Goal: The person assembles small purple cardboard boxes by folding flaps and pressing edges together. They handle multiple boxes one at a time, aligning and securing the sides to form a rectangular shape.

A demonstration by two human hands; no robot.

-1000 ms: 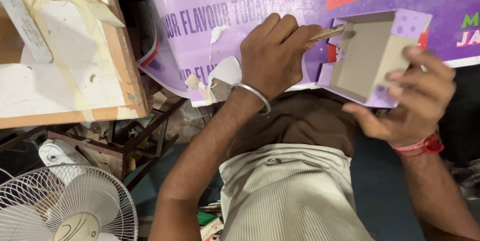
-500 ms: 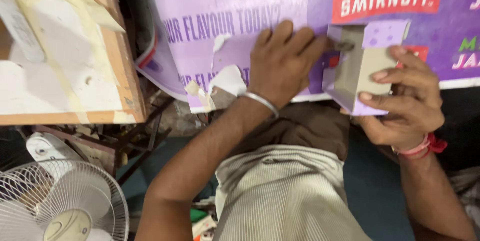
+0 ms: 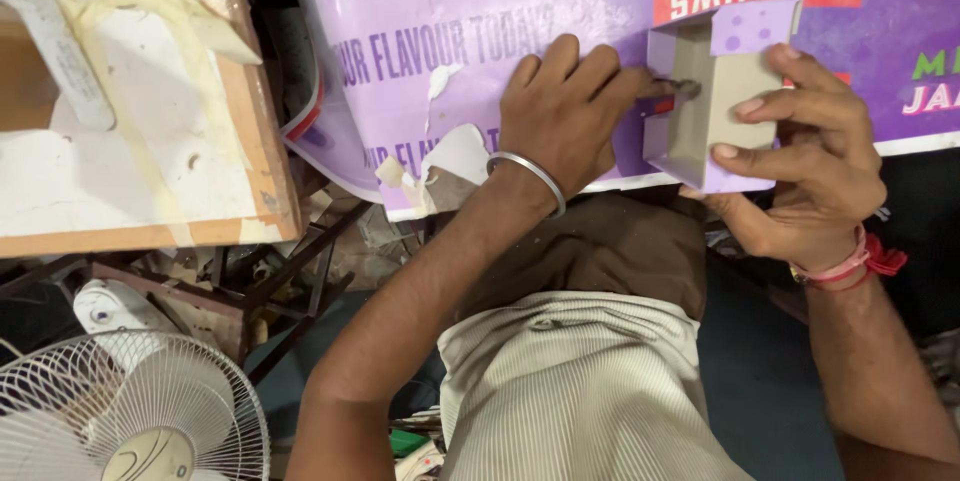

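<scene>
Nearest cam: striped shirt (image 3: 590, 391) and brown lap, white fan (image 3: 125, 416) low, well away from the box on the left-hand side.

R hand (image 3: 800, 156) just right of the small purple box (image 3: 715, 111), fingers clamped on its side wall, thumb under the bottom edge; box is open toward cam, grey card inside, sitting against the near edge of the purple poster (image 3: 470, 51).

L hand (image 3: 565, 116) just left of the box, fingers closed together on a thin tool (image 3: 672, 88) whose tip pokes into the box opening. Steel bangle on the L wrist, red thread on the R.

Beyond the box: poster spread flat, torn white patch well left of it. Farther left of the box, white board w/ wood frame (image 3: 130, 141) and tape strips.

Doing it well, my read: keep the R grip firm so the box doesn't rotate, keep the tool low along the inner wall, short strokes, L knuckles braced on the poster.

Vs 0.5 s ago: box sits more square to cam, tool tip deeper inside, R hand holds from the side as before; view shifted a bit.
</scene>
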